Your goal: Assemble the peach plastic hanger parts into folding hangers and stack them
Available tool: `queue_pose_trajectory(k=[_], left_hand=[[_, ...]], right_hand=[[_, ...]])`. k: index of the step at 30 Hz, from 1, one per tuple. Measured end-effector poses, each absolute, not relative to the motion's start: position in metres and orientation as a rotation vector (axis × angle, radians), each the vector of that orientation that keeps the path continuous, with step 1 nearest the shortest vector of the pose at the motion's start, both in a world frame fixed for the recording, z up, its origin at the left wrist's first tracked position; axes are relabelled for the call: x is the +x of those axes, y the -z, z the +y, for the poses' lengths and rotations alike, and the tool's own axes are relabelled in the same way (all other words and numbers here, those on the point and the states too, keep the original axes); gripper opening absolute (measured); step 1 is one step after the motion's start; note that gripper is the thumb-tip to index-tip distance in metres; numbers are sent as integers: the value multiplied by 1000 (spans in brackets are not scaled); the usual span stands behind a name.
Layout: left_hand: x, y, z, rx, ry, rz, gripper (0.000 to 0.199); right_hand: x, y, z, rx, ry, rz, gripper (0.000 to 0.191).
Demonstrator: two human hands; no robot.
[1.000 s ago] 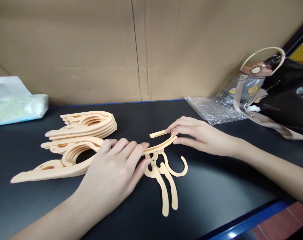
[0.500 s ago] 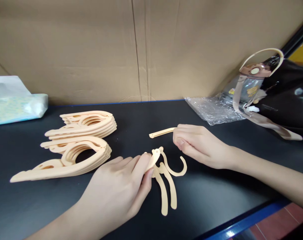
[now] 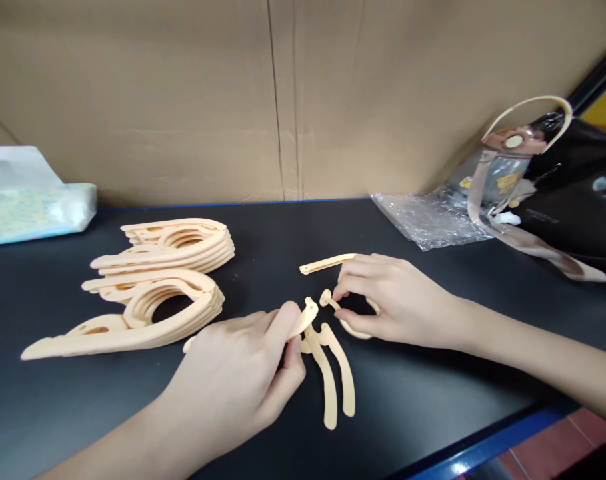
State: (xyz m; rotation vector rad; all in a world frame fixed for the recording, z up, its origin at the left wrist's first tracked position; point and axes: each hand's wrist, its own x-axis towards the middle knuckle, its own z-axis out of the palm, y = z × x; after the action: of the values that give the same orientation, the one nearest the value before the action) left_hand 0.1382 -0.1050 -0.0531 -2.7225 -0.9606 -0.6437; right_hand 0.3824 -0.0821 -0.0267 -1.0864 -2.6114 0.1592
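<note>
My left hand (image 3: 243,373) is closed around a beige plastic hanger arm (image 3: 307,317); its rounded end sticks out past the thumb, and the other tip shows behind the knuckles. With thumb and fingers my right hand (image 3: 390,300) grips a beige hanger hook (image 3: 325,298), whose curved part is partly hidden under the hand. Two curved beige pieces (image 3: 327,383) lie on the black table just right of my left hand. Behind my right fingers rests a slim beige strip (image 3: 325,265), partly covered.
Two stacks of folded beige hangers, a rear stack (image 3: 203,243) and a front stack (image 3: 183,333), lie at left. A tissue pack (image 3: 37,207) stands farther left. At right are a clear plastic bag (image 3: 417,217), a strapped bottle (image 3: 507,167) and a black bag (image 3: 577,207). Cardboard (image 3: 183,100) rises behind.
My right hand has opened from a fist, come down slightly and taken hold of the hook. The left hand keeps the hanger arm in nearly the same place.
</note>
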Motion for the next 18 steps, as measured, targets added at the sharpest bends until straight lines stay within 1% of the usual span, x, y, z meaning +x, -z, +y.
queue_pose_trajectory(k=[1,4,6,9,12,14,18], left_hand=[[138,53,-105,-2726,638,-968,12],[138,54,-104,-2733,637,-977,13],[138,56,-104,-2731,640,-978,15],[138,59,-104,-2715,639,-980,24],[139,58,-103,-2742,633,-931,31],[139,56,-102,-2754,660,-884,31],[139,55,-102,-2770,715,-857,28]], right_hand=[[384,26,-82,-1087,-148,-2626,8],[390,21,-81,-1061,-117,-2693,15],[393,19,-81,-1011,-137,-2725,15],[394,16,-80,-918,-185,-2763,15],[394,18,-80,-788,-148,-2830,25],[392,20,-80,-720,-72,-2861,28],[389,20,-84,-683,-33,-2850,25]])
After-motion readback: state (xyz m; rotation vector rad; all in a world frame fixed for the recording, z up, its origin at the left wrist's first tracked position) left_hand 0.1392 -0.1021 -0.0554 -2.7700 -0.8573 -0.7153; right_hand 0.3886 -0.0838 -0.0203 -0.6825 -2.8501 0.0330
